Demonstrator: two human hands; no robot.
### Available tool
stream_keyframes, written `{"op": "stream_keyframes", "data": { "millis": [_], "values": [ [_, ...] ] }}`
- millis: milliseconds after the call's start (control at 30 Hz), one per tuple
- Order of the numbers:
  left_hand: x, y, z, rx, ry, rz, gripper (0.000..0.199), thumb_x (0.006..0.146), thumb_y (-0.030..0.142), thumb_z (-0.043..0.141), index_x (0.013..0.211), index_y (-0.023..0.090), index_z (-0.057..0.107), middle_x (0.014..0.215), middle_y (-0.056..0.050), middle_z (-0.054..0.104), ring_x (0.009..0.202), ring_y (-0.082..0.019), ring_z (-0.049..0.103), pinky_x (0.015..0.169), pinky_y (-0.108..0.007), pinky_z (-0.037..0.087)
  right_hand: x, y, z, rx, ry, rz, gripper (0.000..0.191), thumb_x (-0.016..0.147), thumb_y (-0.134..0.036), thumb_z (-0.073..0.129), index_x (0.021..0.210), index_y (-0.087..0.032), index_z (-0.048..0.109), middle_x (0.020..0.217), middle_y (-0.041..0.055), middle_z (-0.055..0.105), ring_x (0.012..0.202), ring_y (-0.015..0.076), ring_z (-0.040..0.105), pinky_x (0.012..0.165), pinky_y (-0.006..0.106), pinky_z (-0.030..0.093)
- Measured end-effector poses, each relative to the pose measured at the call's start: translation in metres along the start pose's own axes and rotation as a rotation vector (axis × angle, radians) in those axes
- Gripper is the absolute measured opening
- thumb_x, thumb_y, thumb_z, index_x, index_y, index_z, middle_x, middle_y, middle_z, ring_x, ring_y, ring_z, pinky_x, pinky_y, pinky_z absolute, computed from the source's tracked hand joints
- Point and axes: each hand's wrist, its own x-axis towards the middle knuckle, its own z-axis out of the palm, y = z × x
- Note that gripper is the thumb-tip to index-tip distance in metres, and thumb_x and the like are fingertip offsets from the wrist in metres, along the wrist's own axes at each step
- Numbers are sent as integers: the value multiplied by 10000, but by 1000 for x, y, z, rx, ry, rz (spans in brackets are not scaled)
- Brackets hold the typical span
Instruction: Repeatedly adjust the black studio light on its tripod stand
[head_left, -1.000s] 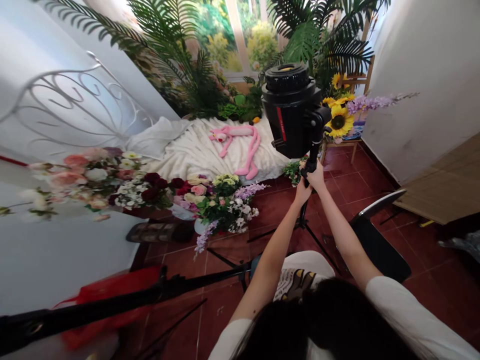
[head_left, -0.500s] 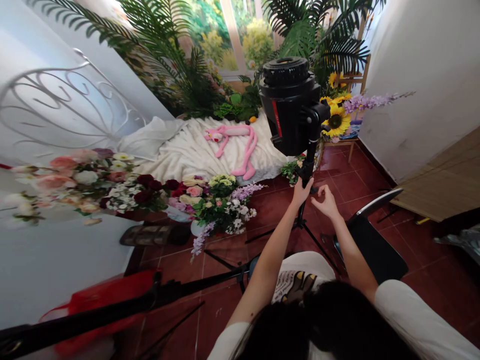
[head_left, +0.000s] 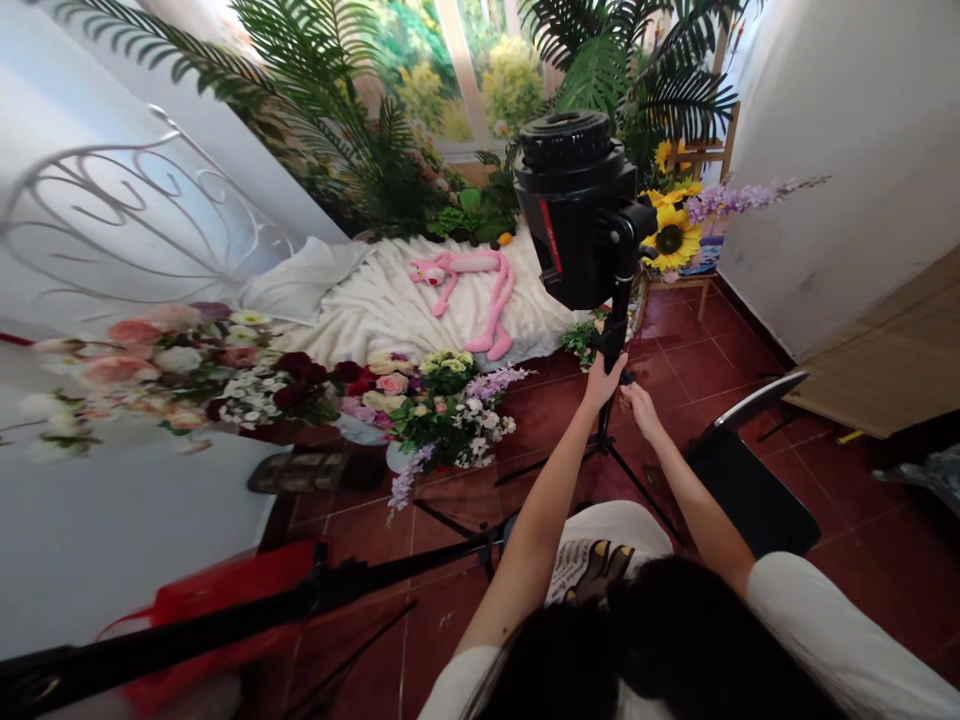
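A black studio light (head_left: 574, 215) sits on top of a thin black light stand (head_left: 602, 425), its round front facing up. My left hand (head_left: 602, 382) is wrapped round the stand's pole just under the light's mount. Close by on the right, my right hand (head_left: 640, 408) has its fingers pinched together on a small dark knob (head_left: 627, 379) that juts from the pole. The knob is mostly hidden by the fingers. Below, the stand's legs spread over the red tiled floor.
Beyond the stand lies a pink plush toy (head_left: 472, 265) on a cream blanket (head_left: 360, 285). Artificial flowers (head_left: 442, 400) stand at the left, sunflowers (head_left: 670, 238) at the right. A black chair (head_left: 754, 490) is beside my right arm. A black pole (head_left: 390, 572) crosses the lower left above a red bag (head_left: 217, 590).
My right hand has moved in toward the pole, and its curled, parted fingers have closed on the knob. My left hand keeps its hold on the stand.
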Motion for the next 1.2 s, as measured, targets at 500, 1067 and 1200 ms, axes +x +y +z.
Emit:
{"op": "stream_keyframes", "data": {
  "millis": [500, 1067, 1200],
  "values": [
    [-2, 10, 0, -37, -4, -3, 430, 828, 479, 625, 1140, 184, 600, 1125, -91, 676, 1045, -188, 633, 999, -345, 440, -8, -24, 16, 736, 60, 108, 371, 845, -170, 504, 591, -240, 242, 431, -87, 140, 413, 134, 63, 392, 222, 192],
    [-1, 8, 0, -46, -23, 21, 471, 824, 489, 616, 1189, 192, 594, 1144, -95, 668, 1039, -192, 632, 973, -339, 458, 2, -18, -14, -440, 175, -181, 469, 842, -671, 470, 723, -224, 547, 613, 7, 553, 588, 167, 516, 533, 249, 373],
    [-3, 10, -1, -54, -20, -5, 422, 827, 488, 615, 1131, 195, 611, 1103, -86, 673, 1022, -190, 636, 968, -340, 463, 4, -18, -13, -560, 212, -190, 582, 869, -712, 375, 544, -237, 465, 477, 8, 464, 491, 168, 470, 528, 273, 333]
  ]
}}
